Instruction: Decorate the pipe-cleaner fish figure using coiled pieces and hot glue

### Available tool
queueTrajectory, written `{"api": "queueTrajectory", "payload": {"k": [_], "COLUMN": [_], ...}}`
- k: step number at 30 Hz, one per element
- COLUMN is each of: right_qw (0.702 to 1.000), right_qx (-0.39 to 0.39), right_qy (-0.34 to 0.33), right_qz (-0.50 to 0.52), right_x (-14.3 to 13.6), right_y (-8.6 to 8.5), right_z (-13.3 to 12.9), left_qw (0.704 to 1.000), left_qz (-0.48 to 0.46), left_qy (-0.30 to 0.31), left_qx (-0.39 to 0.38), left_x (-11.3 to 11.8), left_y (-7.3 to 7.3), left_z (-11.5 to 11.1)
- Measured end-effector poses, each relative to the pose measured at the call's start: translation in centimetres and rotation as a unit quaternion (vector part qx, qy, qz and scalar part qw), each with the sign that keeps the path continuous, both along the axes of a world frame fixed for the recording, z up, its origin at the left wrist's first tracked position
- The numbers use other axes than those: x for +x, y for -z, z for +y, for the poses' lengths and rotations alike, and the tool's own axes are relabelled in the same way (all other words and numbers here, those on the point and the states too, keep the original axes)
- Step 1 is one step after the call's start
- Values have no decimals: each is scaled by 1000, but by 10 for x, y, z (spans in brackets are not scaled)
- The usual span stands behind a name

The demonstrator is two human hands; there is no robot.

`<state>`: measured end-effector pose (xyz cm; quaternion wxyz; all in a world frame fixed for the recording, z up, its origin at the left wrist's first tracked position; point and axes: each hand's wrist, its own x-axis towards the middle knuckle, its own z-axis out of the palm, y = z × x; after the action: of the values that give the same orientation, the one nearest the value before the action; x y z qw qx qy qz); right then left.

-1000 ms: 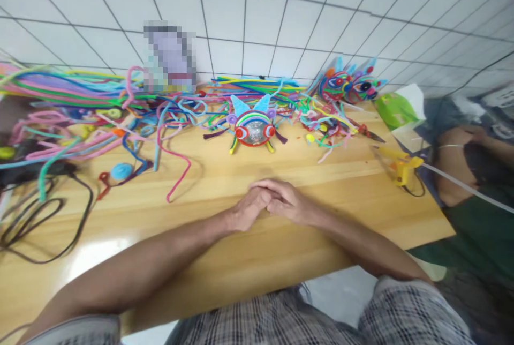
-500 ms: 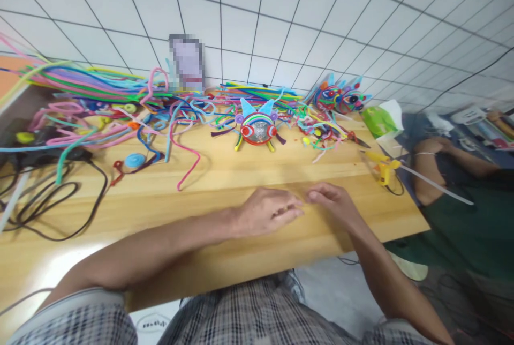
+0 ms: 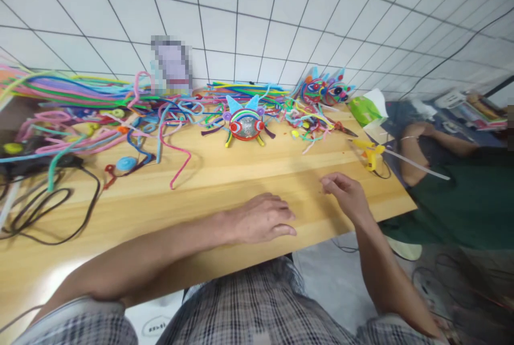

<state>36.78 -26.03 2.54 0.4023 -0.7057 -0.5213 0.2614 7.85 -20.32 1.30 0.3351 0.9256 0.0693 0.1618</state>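
Observation:
My left hand (image 3: 265, 219) is low over the wooden table near its front edge, palm down, thumb apart from the fingers and nothing in it. To its right, my right hand (image 3: 347, 195) is closed with thumb and fingers curled together; whatever it may hold is too small to make out. Beyond both hands stands a mask-like craft figure (image 3: 246, 126) with a silvery middle, red ring eyes, blue pointed ears, purple curls and yellow feet. Neither hand touches it.
Colourful pipe cleaners (image 3: 72, 93) heap along the wall. Two similar figures (image 3: 325, 88) stand at the back right, near scissors (image 3: 344, 129) and a green packet (image 3: 363, 112). A yellow glue gun (image 3: 371, 155) lies at right. Black cable (image 3: 68, 216) coils at left. Another person's arm (image 3: 413, 152) is beyond the right edge.
My hands have moved apart, the right one going right. My left thumb and fingers have spread. The view has shifted a little, and the figures stay in place.

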Motion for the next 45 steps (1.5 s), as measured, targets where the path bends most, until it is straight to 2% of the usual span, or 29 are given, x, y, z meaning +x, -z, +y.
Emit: {"api": "queueTrajectory", "payload": {"k": [2, 3, 6, 10, 15, 21, 28, 31, 34, 37, 40, 45], "right_qw": [999, 999, 995, 985, 966, 942, 929, 943, 963, 978, 976, 958], "right_qx": [17, 28, 54, 62, 42, 24, -20, 35, 88, 68, 35, 71], "right_qy": [-6, -7, -4, 14, 5, 19, 0, 33, 75, 52, 30, 136], "right_qz": [-27, -40, -82, -162, -254, -335, -370, -331, -243, -190, -212, -243], "right_x": [0, 1, 9, 29, 49, 58, 53, 66, 81, 88, 85, 83], "right_y": [0, 0, -1, 2, 16, 35, 51, 49, 43, 40, 43, 48], "right_z": [7, 11, 32, 69, 115, 148, 158, 156, 151, 145, 143, 147], "left_qw": [1000, 999, 998, 998, 998, 997, 996, 996, 996, 996, 995, 996], "left_qz": [-10, -16, -32, -49, -64, -72, -82, -81, -81, -82, -86, -83], "left_qy": [-8, -20, -32, -24, -26, -32, -40, -45, -42, -40, -42, -41], "left_qx": [-11, -19, -39, -27, -16, -11, -5, -9, -11, -11, -11, -9], "left_x": [7, 8, 7, 5, 7, 8, 8, 8, 7, 7, 7, 7], "left_y": [29, 39, 54, 56, 60, 62, 60, 60, 59, 59, 60, 60], "left_z": [6, 8, 10, 9, 8, 8, 6, 6, 6, 6, 7, 6]}}
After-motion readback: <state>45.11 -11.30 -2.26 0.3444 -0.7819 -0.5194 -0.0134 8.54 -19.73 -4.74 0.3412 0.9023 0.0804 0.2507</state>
